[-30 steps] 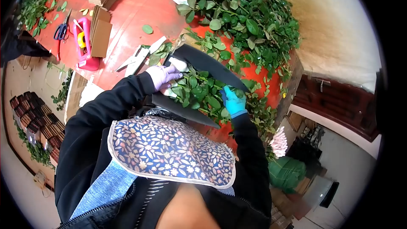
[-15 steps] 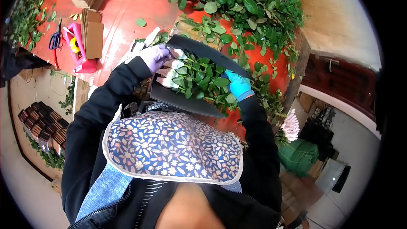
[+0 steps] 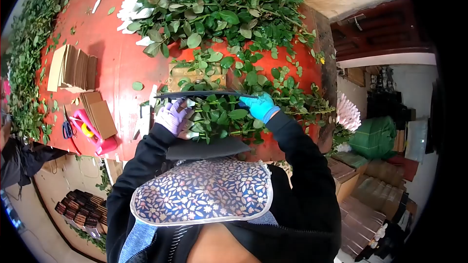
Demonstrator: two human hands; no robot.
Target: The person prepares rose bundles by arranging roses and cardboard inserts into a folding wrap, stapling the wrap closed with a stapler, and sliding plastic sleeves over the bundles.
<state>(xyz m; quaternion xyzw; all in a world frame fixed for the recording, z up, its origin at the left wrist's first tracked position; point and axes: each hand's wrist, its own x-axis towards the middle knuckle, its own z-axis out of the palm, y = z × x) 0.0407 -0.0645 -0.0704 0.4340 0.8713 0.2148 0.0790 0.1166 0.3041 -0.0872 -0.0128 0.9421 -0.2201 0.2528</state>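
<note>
A bunch of leafy rose stems [image 3: 222, 117] lies between two black flaps, the far flap [image 3: 209, 94] standing almost edge-on and the near flap [image 3: 207, 149] leaning toward my apron. Pale wrapped heads [image 3: 188, 135] show at the bunch's left end. My left hand [image 3: 173, 116], in a purple glove, curls its fingers over those heads beside the far flap's left end. In a teal glove, my right hand [image 3: 262, 106] grips the far flap near its right end, next to the leaves. Its fingertips are partly hidden.
A large pile of leafy stems [image 3: 219, 12] with white-wrapped heads covers the back of the red table [image 3: 117, 58]. Folded cardboard [image 3: 73, 70], scissors [image 3: 67, 129] and a pink tape dispenser [image 3: 95, 136] sit at left. Pink-white flowers [image 3: 348, 112] stand beyond the right edge.
My view has turned and shifted. The far flap now stands more upright, nearly edge-on. My left hand has spread lower over the wrapped heads; my right hand stays at the flap's right end.
</note>
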